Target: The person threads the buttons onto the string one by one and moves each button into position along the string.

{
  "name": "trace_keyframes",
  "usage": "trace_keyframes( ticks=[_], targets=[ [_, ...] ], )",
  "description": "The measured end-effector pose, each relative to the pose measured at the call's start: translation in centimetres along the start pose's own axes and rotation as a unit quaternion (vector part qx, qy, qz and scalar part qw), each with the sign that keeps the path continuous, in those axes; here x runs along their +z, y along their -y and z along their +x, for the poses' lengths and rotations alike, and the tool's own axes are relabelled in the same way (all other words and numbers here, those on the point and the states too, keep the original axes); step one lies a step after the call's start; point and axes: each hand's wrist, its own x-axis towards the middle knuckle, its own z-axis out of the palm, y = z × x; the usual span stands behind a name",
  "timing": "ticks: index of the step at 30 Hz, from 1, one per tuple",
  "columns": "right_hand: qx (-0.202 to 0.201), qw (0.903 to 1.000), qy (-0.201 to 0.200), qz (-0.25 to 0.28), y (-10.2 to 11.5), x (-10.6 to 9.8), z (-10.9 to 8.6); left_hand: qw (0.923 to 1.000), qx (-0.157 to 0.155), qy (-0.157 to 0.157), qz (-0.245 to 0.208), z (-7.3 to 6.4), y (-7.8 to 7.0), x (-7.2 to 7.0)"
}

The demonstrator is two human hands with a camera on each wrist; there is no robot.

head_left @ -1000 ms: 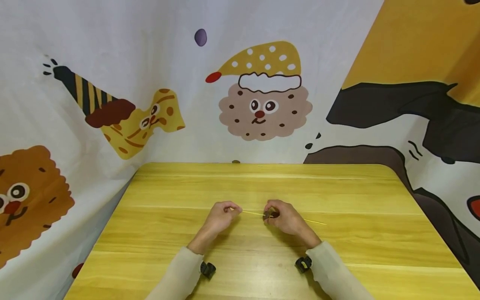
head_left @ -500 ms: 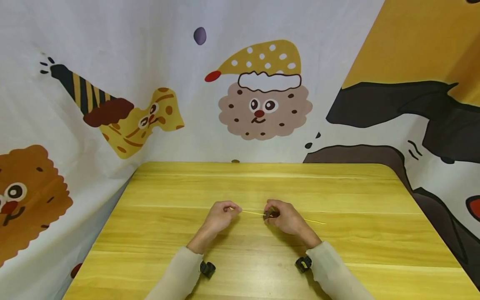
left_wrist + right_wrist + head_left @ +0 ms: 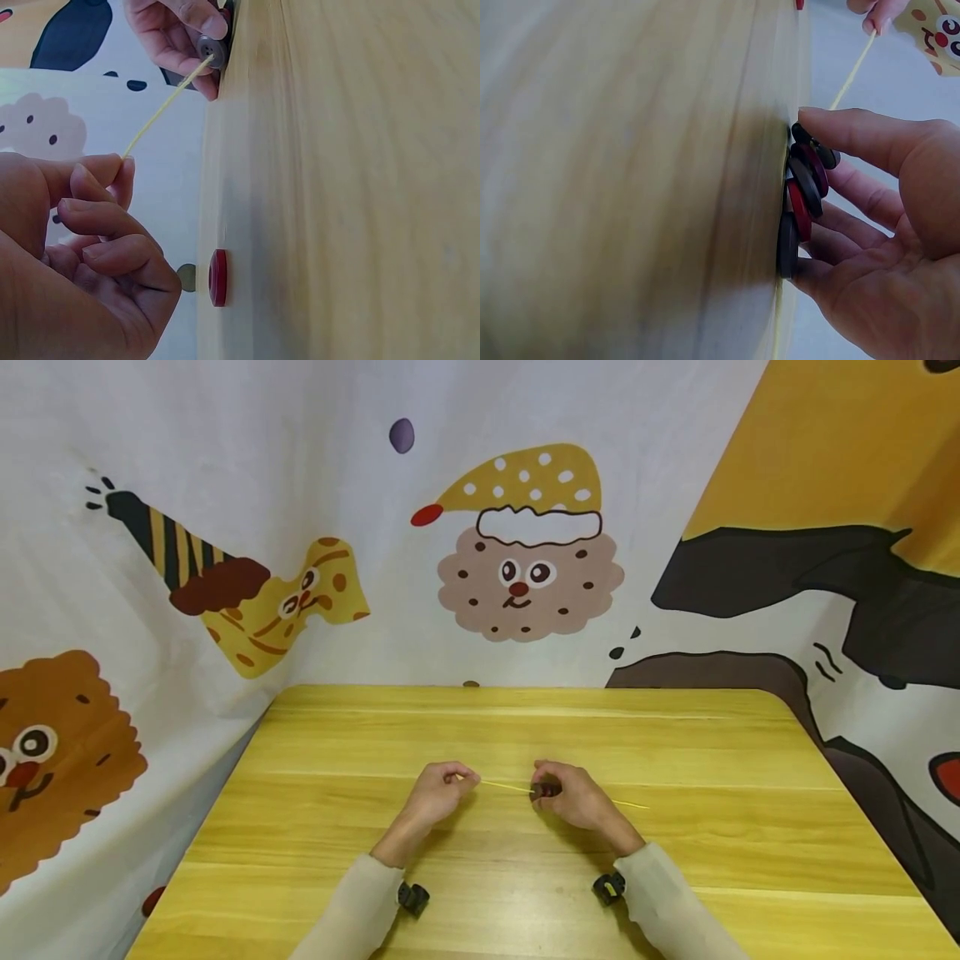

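My left hand [image 3: 437,793] pinches a yellow string [image 3: 163,110] between thumb and fingertip, just above the table. From there the string runs taut to a grey button [image 3: 212,51] with small holes. My right hand [image 3: 573,795] holds this button at its edge with thumb and fingers. In the right wrist view, several dark and red buttons stand in an overlapping row under that hand, a red button [image 3: 798,210] among them. The string's tail [image 3: 630,803] comes out on the right. A loose red button [image 3: 217,277] lies on the table near my left hand.
The wooden table [image 3: 480,727] spreads out around both hands. Behind it hangs a white curtain [image 3: 330,443] with cartoon prints. A small black device sits at each wrist, one of them the left wrist device [image 3: 413,899].
My left hand has shifted slightly left and my right hand slightly right, so the gap between them is a little wider. Both keep their hold.
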Motion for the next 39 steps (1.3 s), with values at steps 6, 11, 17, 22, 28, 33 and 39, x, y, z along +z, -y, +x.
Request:
trace_keyframes(
  ticks=[6, 11, 17, 22, 28, 33, 39],
  targets=[
    [-0.004, 1.0000, -0.003, -0.003, -0.1, 0.0, 0.0, 1.0000, -0.002, 0.000, -0.001, -0.1, 0.0, 0.1],
    [0.000, 1.0000, -0.004, -0.001, -0.1, 0.0, 0.0, 1.0000, -0.001, 0.001, -0.005, -0.1, -0.1, 0.1],
    [-0.003, 1.0000, 0.001, 0.006, -0.1, 0.0, 0.0, 1.0000, -0.001, 0.004, -0.007, -0.1, -0.1, 0.2],
    [-0.005, 1.0000, 0.000, 0.001, -0.2, 0.0, 0.0, 0.9999, 0.001, 0.005, -0.013, -0.1, 0.0, 0.2],
    [-0.012, 0.9999, 0.004, 0.004, -0.2, -0.1, 0.0, 0.9999, 0.002, 0.007, -0.014, -0.1, 0.0, 0.2],
    [-0.008, 0.9986, 0.015, 0.049, -0.2, -0.3, 0.0, 0.9999, 0.003, 0.009, -0.012, -0.3, -0.2, 0.3],
    [-0.022, 0.9974, 0.018, 0.066, 0.8, 0.0, 0.0, 1.0000, 0.003, 0.005, -0.007, -0.3, -0.3, 0.5]
  ],
)
